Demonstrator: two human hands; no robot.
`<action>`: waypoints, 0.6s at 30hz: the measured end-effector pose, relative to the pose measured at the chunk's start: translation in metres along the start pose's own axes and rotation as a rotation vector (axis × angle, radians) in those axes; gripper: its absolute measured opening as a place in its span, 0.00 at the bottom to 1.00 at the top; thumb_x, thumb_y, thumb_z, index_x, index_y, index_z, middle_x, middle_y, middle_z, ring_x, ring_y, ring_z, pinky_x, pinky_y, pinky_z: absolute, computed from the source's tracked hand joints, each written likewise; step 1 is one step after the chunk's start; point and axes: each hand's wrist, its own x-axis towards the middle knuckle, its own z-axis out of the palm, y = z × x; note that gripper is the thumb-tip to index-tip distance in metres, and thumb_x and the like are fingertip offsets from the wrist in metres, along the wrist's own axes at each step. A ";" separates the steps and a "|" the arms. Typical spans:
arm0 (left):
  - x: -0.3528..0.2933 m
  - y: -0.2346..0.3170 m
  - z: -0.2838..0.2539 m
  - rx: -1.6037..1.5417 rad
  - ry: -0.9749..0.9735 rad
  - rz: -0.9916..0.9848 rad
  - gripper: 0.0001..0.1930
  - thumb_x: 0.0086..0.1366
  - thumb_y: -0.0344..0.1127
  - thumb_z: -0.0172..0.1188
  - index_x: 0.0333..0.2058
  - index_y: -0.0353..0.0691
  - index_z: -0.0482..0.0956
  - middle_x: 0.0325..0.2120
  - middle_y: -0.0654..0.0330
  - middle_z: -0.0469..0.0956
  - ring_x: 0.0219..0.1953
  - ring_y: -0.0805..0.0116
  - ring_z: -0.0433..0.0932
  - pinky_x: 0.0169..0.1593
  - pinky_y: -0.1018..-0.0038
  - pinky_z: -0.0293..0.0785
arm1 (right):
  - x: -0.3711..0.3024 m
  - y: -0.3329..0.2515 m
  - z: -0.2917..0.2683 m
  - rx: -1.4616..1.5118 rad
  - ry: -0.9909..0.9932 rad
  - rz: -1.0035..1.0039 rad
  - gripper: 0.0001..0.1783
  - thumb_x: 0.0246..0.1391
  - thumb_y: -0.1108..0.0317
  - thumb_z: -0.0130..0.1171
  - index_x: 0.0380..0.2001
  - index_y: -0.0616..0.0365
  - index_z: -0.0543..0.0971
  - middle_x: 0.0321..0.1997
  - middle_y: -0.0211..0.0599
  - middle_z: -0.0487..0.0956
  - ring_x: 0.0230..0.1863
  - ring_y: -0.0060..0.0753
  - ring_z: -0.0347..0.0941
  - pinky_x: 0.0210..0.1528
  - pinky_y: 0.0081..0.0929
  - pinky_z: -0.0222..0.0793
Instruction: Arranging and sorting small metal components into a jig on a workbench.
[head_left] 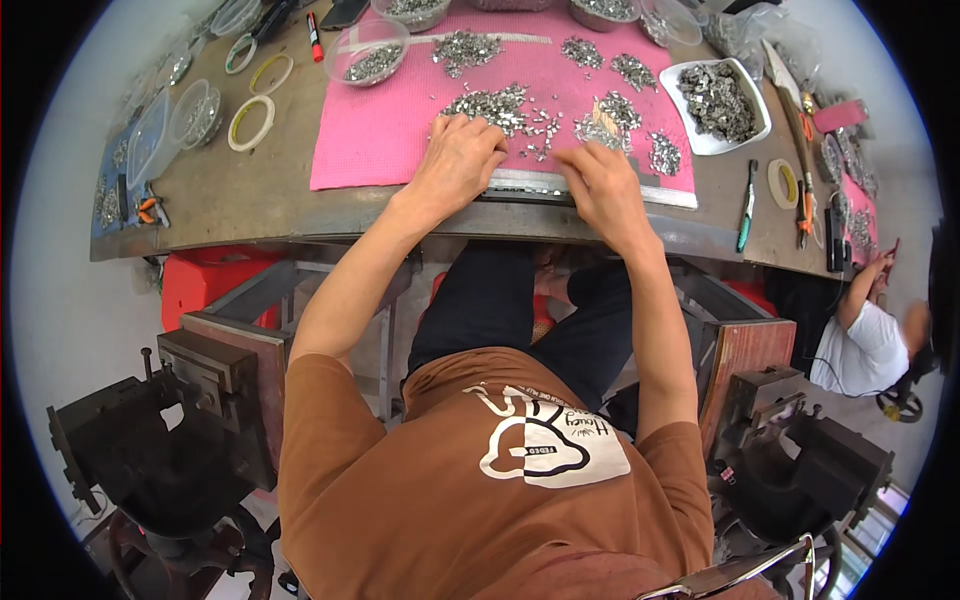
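My left hand point(458, 160) rests at the near edge of the pink mat point(360, 150), its fingers curled together over one end of a long dark and silver strip point(525, 189). Past the strip's other end, my right hand point(606, 192) has thumb and forefinger pinched close; what they hold is too small to make out. Small shiny pieces sit along the strip between the hands. Just beyond lies a heap of small silver metal pieces point(492, 106), with loose ones scattered toward my right fingers. A smaller pile of metal pieces point(665, 152) is right of my right hand.
A clear bowl point(402, 48) of metal bits stands at the mat's far left, a white dish point(762, 128) of them at the right. Tape rolls point(252, 124), a toothbrush point(748, 205) and orange-handled pliers point(150, 210) lie around. Another person point(862, 345) sits at far right.
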 end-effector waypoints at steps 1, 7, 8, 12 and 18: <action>0.001 0.001 0.002 -0.011 0.064 0.029 0.05 0.63 0.33 0.63 0.35 0.39 0.80 0.31 0.58 0.78 0.42 0.59 0.75 0.51 0.63 0.64 | 0.009 0.007 0.008 -0.027 0.025 -0.004 0.07 0.54 0.73 0.63 0.37 0.58 0.82 0.31 0.40 0.76 0.37 0.46 0.73 0.42 0.41 0.68; -0.001 0.030 -0.003 -0.414 0.115 -0.046 0.03 0.66 0.26 0.58 0.36 0.33 0.75 0.31 0.54 0.77 0.34 0.58 0.77 0.39 0.64 0.74 | 0.025 0.027 0.027 -0.038 0.004 0.015 0.07 0.53 0.73 0.64 0.37 0.57 0.83 0.29 0.41 0.75 0.36 0.47 0.73 0.39 0.42 0.69; -0.003 0.038 -0.003 -0.516 0.080 -0.127 0.03 0.67 0.26 0.58 0.37 0.33 0.75 0.31 0.54 0.78 0.34 0.60 0.78 0.40 0.65 0.75 | 0.024 0.029 0.026 -0.007 0.027 0.007 0.07 0.53 0.72 0.64 0.36 0.57 0.83 0.29 0.41 0.75 0.36 0.48 0.73 0.39 0.42 0.69; -0.011 0.052 0.012 -0.600 0.070 -0.170 0.04 0.69 0.27 0.57 0.38 0.33 0.76 0.32 0.54 0.80 0.34 0.62 0.79 0.41 0.67 0.77 | 0.020 0.031 0.017 0.092 0.032 0.026 0.06 0.52 0.72 0.64 0.35 0.58 0.82 0.31 0.41 0.76 0.35 0.49 0.74 0.39 0.42 0.69; -0.011 0.057 0.025 -0.457 0.182 -0.002 0.04 0.64 0.26 0.60 0.36 0.33 0.77 0.34 0.55 0.79 0.39 0.57 0.76 0.43 0.65 0.72 | 0.026 0.027 0.018 -0.012 -0.082 0.014 0.06 0.54 0.69 0.63 0.32 0.61 0.82 0.33 0.42 0.77 0.38 0.50 0.75 0.43 0.43 0.69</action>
